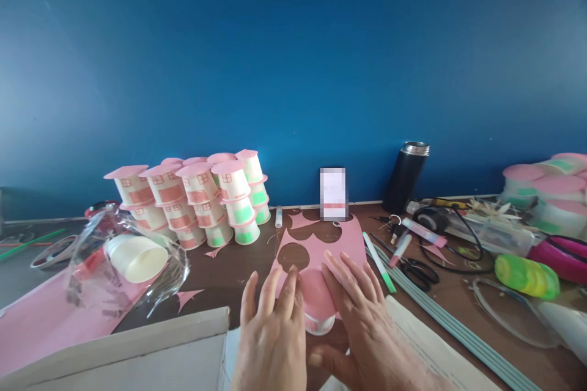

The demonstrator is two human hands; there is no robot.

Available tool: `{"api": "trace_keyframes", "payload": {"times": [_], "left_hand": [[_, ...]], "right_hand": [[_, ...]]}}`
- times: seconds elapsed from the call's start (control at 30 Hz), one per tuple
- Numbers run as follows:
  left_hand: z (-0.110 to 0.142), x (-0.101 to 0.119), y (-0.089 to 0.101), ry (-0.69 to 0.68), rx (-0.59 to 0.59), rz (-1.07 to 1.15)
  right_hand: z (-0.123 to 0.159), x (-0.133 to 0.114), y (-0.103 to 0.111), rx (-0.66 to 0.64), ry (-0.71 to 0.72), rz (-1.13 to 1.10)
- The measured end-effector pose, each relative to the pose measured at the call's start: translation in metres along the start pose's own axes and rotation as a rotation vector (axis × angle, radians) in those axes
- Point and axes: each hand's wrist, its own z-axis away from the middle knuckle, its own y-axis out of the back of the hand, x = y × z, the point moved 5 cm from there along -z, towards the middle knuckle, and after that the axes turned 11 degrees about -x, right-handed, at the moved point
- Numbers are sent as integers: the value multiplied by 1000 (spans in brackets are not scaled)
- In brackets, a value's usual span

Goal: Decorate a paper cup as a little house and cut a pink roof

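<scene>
A paper cup [320, 325] stands upside down in front of me, with a pink paper disc [318, 293] over its base. My left hand [273, 333] lies at the disc's left side, its fingers stretched out. From the right, my right hand [367, 321] reaches the disc's edge with straight fingers and its thumb apart. Beneath and behind them spreads a pink paper sheet [328, 250] with round holes cut out. Whether the fingertips press on the disc or the sheet, I cannot tell exactly.
Decorated cups [197, 195] stand stacked at back left, near a plastic bag [169, 281] holding plain cups. A black bottle [406, 177], a phone [334, 192], a green marker [380, 263], scissors [419, 275] and grey rods [458, 321] lie or stand around. A cardboard box [174, 342] is at front left.
</scene>
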Motion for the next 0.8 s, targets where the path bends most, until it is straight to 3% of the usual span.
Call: {"api": "trace_keyframes", "payload": {"times": [0.23, 0.47, 0.8], "left_hand": [[-1, -7, 4, 69, 42, 87], [-17, -8, -7, 50, -170, 144], [-18, -5, -1, 70, -157, 190]], "right_hand": [[-5, 2, 6, 96, -28, -74], [-3, -2, 1, 84, -20, -63], [-5, 0, -4, 39, -41, -50]]}}
